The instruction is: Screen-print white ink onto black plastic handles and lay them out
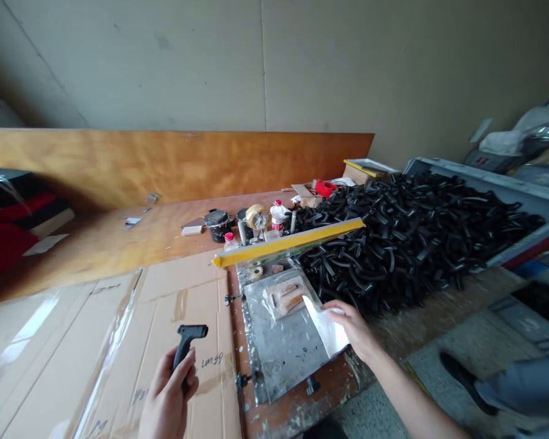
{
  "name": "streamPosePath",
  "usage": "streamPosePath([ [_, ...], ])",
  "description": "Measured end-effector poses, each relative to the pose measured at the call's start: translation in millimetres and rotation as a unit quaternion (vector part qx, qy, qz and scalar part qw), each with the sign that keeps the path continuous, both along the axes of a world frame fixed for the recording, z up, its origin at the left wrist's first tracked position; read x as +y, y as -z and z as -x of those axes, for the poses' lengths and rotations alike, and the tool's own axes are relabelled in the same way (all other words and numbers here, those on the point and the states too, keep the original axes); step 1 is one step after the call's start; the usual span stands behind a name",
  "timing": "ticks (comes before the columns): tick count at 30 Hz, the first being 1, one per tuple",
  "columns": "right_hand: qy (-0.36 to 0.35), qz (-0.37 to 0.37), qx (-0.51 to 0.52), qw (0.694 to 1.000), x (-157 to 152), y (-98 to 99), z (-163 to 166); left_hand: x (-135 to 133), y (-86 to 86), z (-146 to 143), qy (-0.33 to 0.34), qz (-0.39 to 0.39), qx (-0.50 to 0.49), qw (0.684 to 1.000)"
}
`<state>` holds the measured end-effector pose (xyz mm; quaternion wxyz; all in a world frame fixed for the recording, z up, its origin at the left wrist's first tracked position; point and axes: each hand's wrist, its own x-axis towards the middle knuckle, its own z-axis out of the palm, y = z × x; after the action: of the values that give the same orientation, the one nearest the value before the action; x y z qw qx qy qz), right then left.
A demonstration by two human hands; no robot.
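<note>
My left hand (170,387) is closed around the lower part of a black handle (190,335), T-shaped at its top, held upright above the flattened cardboard. In my right hand (348,326) is a white sheet (324,326), paper or cloth, pinched at its upper right edge. The sheet hangs over the right side of a grey metal plate (279,350) on the bench. On that plate lies a clear plastic bag (283,297) with brownish pieces on it. Beyond my right hand spreads a large heap of black curved parts (407,244).
Cardboard (96,353) covers the bench's left side. A yellow-edged strip (288,244) crosses behind the plate. Behind it stand a black pot (218,224), a tape roll (257,217) and a red-capped bottle (277,214). At right, a person's leg (521,387) shows near the floor.
</note>
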<state>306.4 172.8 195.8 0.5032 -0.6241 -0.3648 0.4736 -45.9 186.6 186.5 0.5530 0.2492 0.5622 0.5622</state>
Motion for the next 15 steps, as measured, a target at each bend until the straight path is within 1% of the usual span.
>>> streamPosePath([
  [2,0.034,0.005,0.029,0.999,7,-3.6,-22,1,5.0,-12,0.005,0.010,-0.008,1.000],
  [4,0.051,-0.009,0.054,0.997,21,-11.4,-46,3,5.7,-28,0.001,0.019,-0.012,1.000],
  [7,0.046,-0.053,0.086,0.994,50,-29.4,-86,6,4.3,-55,-0.032,0.029,-0.006,0.999],
  [9,0.038,-0.092,0.112,0.989,76,-42.6,-113,8,4.3,-75,-0.063,0.033,-0.003,0.998],
  [12,0.040,-0.152,0.108,0.982,131,-56.6,-148,12,5.5,-105,-0.100,0.045,-0.002,0.994],
  [14,0.049,-0.189,0.066,0.979,181,-59.4,-159,13,4.2,-125,-0.119,0.061,0.001,0.991],
  [15,0.049,-0.204,0.046,0.977,210,-58.9,-160,12,2.3,-134,-0.128,0.067,0.005,0.989],
])
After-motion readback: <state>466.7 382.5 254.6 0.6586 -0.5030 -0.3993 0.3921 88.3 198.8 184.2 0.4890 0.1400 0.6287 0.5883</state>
